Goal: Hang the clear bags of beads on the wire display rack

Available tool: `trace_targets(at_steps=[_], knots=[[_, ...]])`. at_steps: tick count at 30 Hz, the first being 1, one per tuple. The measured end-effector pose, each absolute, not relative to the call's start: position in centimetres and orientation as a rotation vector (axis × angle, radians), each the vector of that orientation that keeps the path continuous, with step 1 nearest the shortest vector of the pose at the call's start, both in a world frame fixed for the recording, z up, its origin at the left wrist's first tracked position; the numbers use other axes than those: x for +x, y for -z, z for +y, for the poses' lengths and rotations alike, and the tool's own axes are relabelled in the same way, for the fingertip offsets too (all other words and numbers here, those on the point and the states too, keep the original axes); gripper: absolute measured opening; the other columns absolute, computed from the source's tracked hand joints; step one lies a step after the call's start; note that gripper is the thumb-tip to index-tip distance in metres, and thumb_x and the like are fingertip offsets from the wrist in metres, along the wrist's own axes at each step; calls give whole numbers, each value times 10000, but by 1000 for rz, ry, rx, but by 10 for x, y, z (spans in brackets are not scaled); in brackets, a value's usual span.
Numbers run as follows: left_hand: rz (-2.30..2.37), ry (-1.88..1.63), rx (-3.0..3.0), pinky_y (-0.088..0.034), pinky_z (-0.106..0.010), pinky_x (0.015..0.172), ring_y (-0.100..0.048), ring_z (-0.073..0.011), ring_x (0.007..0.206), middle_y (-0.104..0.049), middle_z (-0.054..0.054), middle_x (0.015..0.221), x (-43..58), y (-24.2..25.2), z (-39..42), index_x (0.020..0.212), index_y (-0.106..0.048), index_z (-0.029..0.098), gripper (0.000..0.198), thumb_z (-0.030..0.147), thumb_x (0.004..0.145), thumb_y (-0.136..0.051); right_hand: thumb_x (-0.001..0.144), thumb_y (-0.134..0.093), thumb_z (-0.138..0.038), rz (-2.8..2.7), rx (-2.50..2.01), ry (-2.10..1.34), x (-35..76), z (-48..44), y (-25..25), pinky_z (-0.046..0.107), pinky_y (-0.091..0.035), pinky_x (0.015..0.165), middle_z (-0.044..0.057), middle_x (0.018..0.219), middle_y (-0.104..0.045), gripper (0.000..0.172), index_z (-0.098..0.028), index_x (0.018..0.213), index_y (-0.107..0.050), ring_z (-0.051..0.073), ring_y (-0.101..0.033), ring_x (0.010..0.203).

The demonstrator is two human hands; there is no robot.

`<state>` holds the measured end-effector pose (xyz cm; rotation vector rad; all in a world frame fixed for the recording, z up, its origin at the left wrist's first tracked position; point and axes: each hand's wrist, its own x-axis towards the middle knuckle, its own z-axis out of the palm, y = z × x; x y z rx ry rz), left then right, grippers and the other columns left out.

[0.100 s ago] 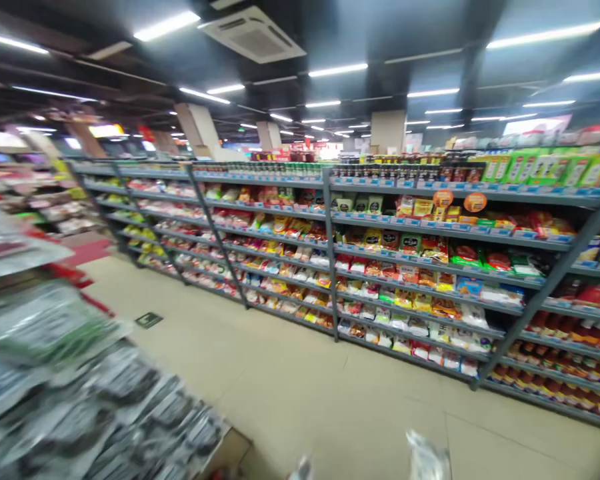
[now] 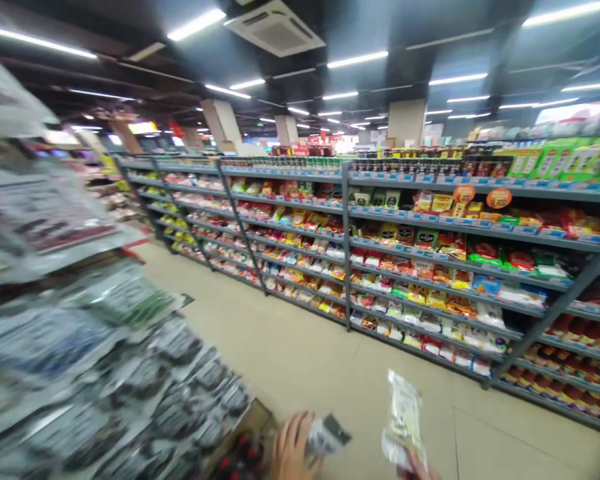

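Packet [image 2: 404, 417] of shiny clear film with pale contents is at the lower right of centre, its long side near upright and its top leaning a little to the left. Its lower end is in the right hand [image 2: 420, 467], whose grip is clamped on it, with only the fingers showing at the bottom edge of view. Some way to the left, the left hand [image 2: 293, 448] has its grip closed on a small grey-and-white pouch [image 2: 326, 435], which juts out to the right with a dark end; motion blur hides its print. The two hands are apart, both above the pale tiled floor [image 2: 305, 353].

Just left of the left hand is a brown carton [image 2: 261, 419], and beside it, low down, lie dark items with red spots [image 2: 240, 457], too blurred to name. Farther left, clear bags [image 2: 167, 400] with dark contents lie in overlapping rows, with a bag of green contents [image 2: 130, 293] behind them and a bag of reddish contents [image 2: 55, 213] higher up.

Across the aisle runs a long grey shelf rack [image 2: 347, 247] filled with colourful packs. Dark jars [image 2: 427, 167] and green boxes [image 2: 555, 160] line its top, and two round orange signs [image 2: 499, 198] hang below. Overhead are strip lights [image 2: 357, 60] and a square ceiling vent [image 2: 277, 28].
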<state>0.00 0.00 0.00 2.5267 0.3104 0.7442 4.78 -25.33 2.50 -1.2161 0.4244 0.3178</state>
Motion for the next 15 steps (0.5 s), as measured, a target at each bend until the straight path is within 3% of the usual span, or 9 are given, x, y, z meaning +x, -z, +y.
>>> trace_targets(at_steps=[3, 4, 6, 9, 11, 13, 15], knots=[[444, -697, 2327, -507, -485, 912, -659, -373, 1012, -716, -158, 1058, -4, -45, 19, 1078, -641, 164, 592, 468, 599, -810, 582, -865, -643, 233, -1061, -432, 39, -219, -24, 299, -542, 661, 50, 917, -704, 489, -269, 876, -758, 235, -673, 861], [516, -668, 2197, -528, -455, 847, -672, -352, 963, -718, -156, 1028, -7, -64, 26, 1120, -598, 149, 653, 517, 617, -793, 615, -854, -637, 129, -994, -476, 36, -206, -29, 282, -532, 708, 60, 948, -710, 489, -256, 912, -772, 226, -665, 905], [477, -526, 1964, -541, -387, 762, -692, -301, 877, -730, -121, 948, -20, -101, 41, 1072, -561, 164, 560, 537, 694, -738, 729, -795, -613, -72, -869, -577, 31, -176, -47, 298, -516, 815, 107, 1112, -694, 497, -228, 1042, -766, 248, -613, 1078], [452, -560, 1788, -534, -363, 824, -686, -287, 976, -729, -130, 1041, -54, -138, 70, 1112, -535, 171, 551, 546, 746, -705, 798, -743, -591, -253, -715, -736, 18, -125, -81, 391, -467, 969, 112, 1413, -532, 481, -260, 1147, -732, 301, -421, 1338], [465, -632, 1701, -510, -375, 919, -660, -282, 1072, -700, -147, 1154, -82, -145, 92, 1228, -497, 163, 600, 531, 790, -677, 813, -749, -543, -324, -609, -845, 5, -86, -97, 448, -418, 1033, 62, 1504, -436, 360, -306, 1084, -746, 309, -330, 1404], [482, -708, 1581, -465, -387, 1018, -598, -282, 1202, -631, -164, 1300, -108, -137, 116, 1358, -428, 162, 700, 539, 813, -655, 804, -775, -500, -371, -527, -971, -13, -47, -104, 465, -393, 1059, 27, 1496, -449, 248, -325, 979, -759, 303, -356, 1392], [487, -785, 1476, -439, -401, 1065, -536, -296, 1286, -584, -167, 1370, -130, -120, 139, 1435, -385, 165, 788, 609, 822, -605, 753, -817, -504, -400, -462, -1143, -35, -10, -101, 483, -404, 1048, 6, 1429, -524, 240, -350, 927, -757, 308, -441, 1332]])
